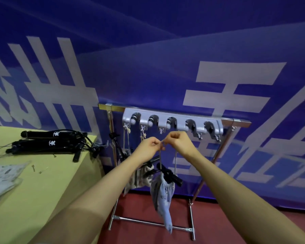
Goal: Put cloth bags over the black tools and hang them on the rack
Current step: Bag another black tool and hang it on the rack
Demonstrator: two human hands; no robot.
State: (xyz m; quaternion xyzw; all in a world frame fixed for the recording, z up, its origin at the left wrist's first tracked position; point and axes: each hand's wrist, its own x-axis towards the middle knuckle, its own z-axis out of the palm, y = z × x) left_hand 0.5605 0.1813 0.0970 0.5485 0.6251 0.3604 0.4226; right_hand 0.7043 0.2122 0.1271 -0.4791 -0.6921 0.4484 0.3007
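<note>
Head view: our left hand [151, 144] and right hand [179, 140] are raised close together, each with fingers curled, pinching the drawstring [163, 147] between them. From it a blue-grey cloth bag [163, 196] hangs below both hands, black tool [169, 174] handles poking out of its top. Just beyond the hands sits the grey clip holder [173, 123] on the chrome rack [192, 205]. Left of our bag, another bagged tool [141, 176] hangs on the rack by its strings. Farther left, near side, a yellow-green table [48, 184] carries loose black tools [48, 143] and patterned cloth [2, 178]. Red floor [148, 233] underneath, blue banner [165, 67] with white characters behind.
</note>
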